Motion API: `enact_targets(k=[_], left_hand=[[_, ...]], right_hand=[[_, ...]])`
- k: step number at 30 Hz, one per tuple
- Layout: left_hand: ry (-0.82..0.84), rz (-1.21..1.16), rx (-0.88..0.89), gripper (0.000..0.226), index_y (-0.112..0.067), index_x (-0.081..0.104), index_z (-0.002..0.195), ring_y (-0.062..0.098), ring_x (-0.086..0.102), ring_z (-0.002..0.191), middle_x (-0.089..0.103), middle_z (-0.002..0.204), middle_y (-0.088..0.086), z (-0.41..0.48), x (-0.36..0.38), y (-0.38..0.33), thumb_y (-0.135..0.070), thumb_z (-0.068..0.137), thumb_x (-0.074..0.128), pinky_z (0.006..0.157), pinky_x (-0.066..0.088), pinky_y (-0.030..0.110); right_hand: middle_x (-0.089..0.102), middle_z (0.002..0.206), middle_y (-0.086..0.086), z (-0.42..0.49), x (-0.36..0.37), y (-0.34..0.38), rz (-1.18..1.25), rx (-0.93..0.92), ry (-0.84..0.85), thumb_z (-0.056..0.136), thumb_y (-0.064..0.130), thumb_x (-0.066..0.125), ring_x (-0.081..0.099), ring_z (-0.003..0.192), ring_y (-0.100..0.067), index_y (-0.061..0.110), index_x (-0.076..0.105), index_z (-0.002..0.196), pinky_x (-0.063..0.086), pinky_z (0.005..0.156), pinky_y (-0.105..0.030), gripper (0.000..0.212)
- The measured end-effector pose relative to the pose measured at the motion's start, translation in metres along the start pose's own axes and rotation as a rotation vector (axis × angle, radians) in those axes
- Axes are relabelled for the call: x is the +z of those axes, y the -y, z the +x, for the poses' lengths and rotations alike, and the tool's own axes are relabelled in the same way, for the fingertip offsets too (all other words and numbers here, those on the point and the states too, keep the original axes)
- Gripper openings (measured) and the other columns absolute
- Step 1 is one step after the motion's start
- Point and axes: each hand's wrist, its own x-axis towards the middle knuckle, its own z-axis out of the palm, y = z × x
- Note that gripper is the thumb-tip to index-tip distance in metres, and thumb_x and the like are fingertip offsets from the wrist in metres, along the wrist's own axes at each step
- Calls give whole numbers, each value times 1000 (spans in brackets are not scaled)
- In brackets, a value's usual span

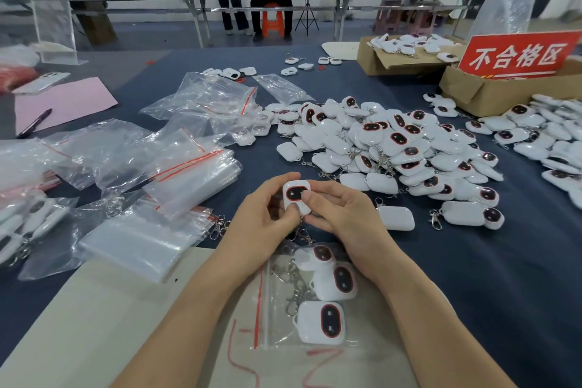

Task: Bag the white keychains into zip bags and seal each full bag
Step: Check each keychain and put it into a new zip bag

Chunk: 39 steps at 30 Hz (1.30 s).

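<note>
You hold one white keychain (296,195) between both hands, lifted just above the tabletop (472,277), with its dark oval face turned up toward you. Your left hand (267,211) pinches it from the left, thumb on the lower face. Your right hand (343,214) pinches it from the right, thumb on the dark oval and fingers (327,189) curled behind. Both wrists are bent inward, with your forearms coming in from the near edge.

The open zip bag (274,324) lies directly near-side of your hands with three keychains already inside, its red strip on the left. To place this one cleanly, let one hand take it alone and free the other to lift the bag's mouth. Feed the metal clip in first so that it does not snag the plastic. The loose heap (393,142) lies far right, and the empty bags (189,179) lie to the left.
</note>
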Motion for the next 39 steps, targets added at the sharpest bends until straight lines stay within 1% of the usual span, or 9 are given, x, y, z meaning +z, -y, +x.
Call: enact_targets(k=[5,12,19,23,26,28,32,36,39], left_hand=[[-40,29,-2,42,-29,61,132,-2,61,77,71,93,-10,0,3,2,-13,93,66,72,46,9],[-57,48,3,45,-28,58,136,-6,62,84,68,107,-11,-1,7,0,-12,94,64,75,44,6],[-57,-77,54,45,-28,58,136,10,67,92,71,106,-9,-1,7,-2,-16,94,70,80,51,14],[-40,-97,73,44,-32,60,134,5,65,87,70,103,-12,-1,6,-1,-24,93,74,79,50,13],[-72,-139,71,38,-29,64,124,-1,60,74,69,88,-14,0,9,0,-27,88,77,71,50,13],[-88,-189,54,37,-25,63,120,-1,62,71,69,81,-14,1,10,0,-31,86,76,69,51,14],[-103,-221,30,42,-24,64,120,8,67,77,74,89,-1,2,9,3,-44,83,71,74,55,22],[-22,-458,-23,39,-14,65,121,12,63,70,72,83,2,5,5,4,-36,88,68,72,56,21],[27,-607,-57,41,-7,64,123,16,65,71,70,81,6,6,4,5,-32,90,66,72,57,24]], right_hand=[[77,109,-9,-1,1,1,-4,5,8,95,15,69,73,106,-21,11,69,119,59,87,-25,25],[77,108,-9,0,1,0,-28,-20,9,96,14,68,74,104,-22,11,69,119,59,84,-24,23],[74,116,-15,7,-1,-4,105,21,-16,102,15,58,71,111,-30,7,63,129,54,101,-40,29],[74,116,-14,7,-1,-3,161,-6,8,104,13,53,72,108,-29,10,60,132,59,89,-32,29],[74,116,-15,6,-1,-4,127,-6,46,105,15,50,72,109,-29,11,67,125,60,87,-31,25],[76,111,-13,5,1,-4,49,-7,31,105,17,51,75,98,-23,18,73,116,59,77,-25,24],[77,90,-8,5,1,-5,5,-34,16,104,18,53,70,71,-14,25,81,99,56,66,-21,29],[72,81,-10,5,-1,-5,7,-55,47,104,15,52,66,70,-15,12,75,114,54,64,-20,25],[73,83,-11,5,-2,-5,23,-58,30,103,16,55,64,69,-14,7,74,116,53,64,-20,25]])
